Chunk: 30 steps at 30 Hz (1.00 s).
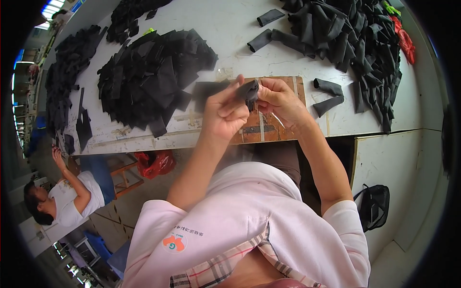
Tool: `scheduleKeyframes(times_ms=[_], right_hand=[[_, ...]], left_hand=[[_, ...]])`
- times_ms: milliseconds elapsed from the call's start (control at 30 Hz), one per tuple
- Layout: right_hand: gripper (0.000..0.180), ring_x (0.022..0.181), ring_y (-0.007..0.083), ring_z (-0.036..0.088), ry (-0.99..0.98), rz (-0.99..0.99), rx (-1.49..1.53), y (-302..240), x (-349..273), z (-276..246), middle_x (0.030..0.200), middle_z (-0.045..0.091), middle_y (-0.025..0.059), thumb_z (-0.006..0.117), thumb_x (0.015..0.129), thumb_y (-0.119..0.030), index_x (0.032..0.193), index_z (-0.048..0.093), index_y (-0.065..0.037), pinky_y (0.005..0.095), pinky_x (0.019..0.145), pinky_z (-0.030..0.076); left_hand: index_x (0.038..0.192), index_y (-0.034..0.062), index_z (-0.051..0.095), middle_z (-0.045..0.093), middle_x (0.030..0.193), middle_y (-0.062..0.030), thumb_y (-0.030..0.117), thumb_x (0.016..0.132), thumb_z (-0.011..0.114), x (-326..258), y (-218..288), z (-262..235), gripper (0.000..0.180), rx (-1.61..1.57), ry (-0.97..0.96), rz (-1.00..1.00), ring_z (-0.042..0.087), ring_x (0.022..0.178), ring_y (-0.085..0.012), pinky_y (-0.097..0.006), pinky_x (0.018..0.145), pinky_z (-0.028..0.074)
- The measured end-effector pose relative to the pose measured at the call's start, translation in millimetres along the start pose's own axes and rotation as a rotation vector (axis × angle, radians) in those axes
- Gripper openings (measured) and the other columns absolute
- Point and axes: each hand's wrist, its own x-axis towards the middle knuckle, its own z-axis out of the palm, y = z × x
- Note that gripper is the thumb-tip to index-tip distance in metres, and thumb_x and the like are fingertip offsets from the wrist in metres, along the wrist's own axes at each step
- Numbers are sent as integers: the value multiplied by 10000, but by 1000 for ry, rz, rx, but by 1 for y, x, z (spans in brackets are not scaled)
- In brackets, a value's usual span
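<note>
Over the brown board [299, 91] on the table, both my hands work at a small black fabric tube [246, 91]. My left hand [224, 111] is closed round it, with the thumb pointing up. At the tube's right end, the thumb and fingers of my right hand [282, 102] pinch the cloth. A thin pale stick-like thing [278, 121] shows below the right fingers; whether they hold it I cannot tell. Another dark fabric piece [205, 91], partly hidden, lies just beyond my left hand.
Flat black fabric pieces form a big heap [149, 77] to the left, with more along the far left. Black tubes pile up [350, 43] at the right; several lie loose near the board. A red plastic bag [406, 41] sits far right. Another person [72, 197] is at the left.
</note>
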Motion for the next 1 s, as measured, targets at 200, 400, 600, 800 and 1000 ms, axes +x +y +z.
scheduleKeyframes(times_ms=[200, 400, 600, 800, 1000], right_hand=[[303, 572, 77, 436, 68, -36, -86, 0, -7, -8, 603, 447, -15, 523, 865, -309, 792, 565, -18, 224, 535, 386], [403, 681, 153, 522, 225, -672, -499, -23, -25, 0, 686, 505, 45, 555, 815, -380, 923, 563, 9, 250, 582, 416], [282, 669, 234, 540, 114, -653, -1388, -29, -27, 11, 689, 536, 40, 689, 652, -222, 663, 465, -50, 354, 535, 406], [161, 557, 294, 509, 175, -552, -1063, 12, -18, 0, 593, 494, 97, 598, 758, -136, 669, 505, -39, 381, 486, 387], [167, 602, 340, 518, 98, -482, -815, 33, -23, -8, 641, 531, 125, 541, 808, -150, 713, 508, -17, 387, 520, 408]], left_hand=[[1033, 2, 545, 572, 822, -60, 91, 811, 586, -9, -30, 34, 243, 1237, 180, 620, 512, 590, -78, -166, 542, 393], [920, -6, 597, 599, 894, -57, 46, 789, 601, -10, -24, 39, 141, 1600, -185, 877, 531, 753, -89, -210, 704, 430], [856, 1, 585, 596, 861, -57, -9, 780, 590, -20, -27, 29, 77, 1366, -160, 923, 535, 790, -100, -233, 738, 438], [854, -7, 596, 591, 831, -59, -5, 749, 628, -5, -29, 39, 110, 1178, -38, 523, 545, 788, -97, -231, 738, 464], [778, 13, 589, 580, 729, -18, -61, 706, 650, 0, -31, 41, 120, 1775, -176, 523, 531, 666, -51, -188, 596, 462]])
